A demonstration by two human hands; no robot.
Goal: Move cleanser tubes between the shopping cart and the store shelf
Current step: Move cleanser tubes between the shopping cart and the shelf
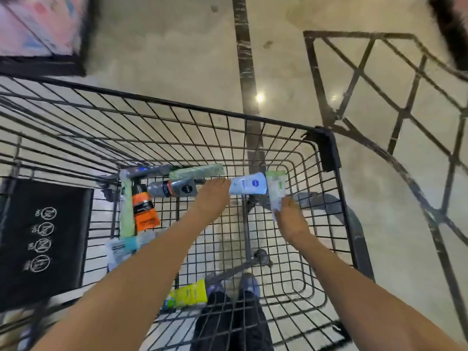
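Both my arms reach down into the black wire shopping cart (331, 153). My left hand (211, 196) grips the near end of a white tube with a blue logo (249, 184) lying on the cart floor. My right hand (291, 219) pinches the lower end of a pale white-and-green tube (276, 188) beside it. More tubes lie at the left: a grey-and-orange one (172, 189), an orange one (143, 211), two pale green ones (196, 171) (126, 206), and a light blue one (126, 245). A yellow-green tube (188, 295) lies near my feet.
A black child-seat flap with white warning icons (43, 239) covers the cart's left end. A second empty wire cart or rack (379, 97) stands at the right on the beige floor. A shelf base with pink packs (43, 29) sits at the top left.
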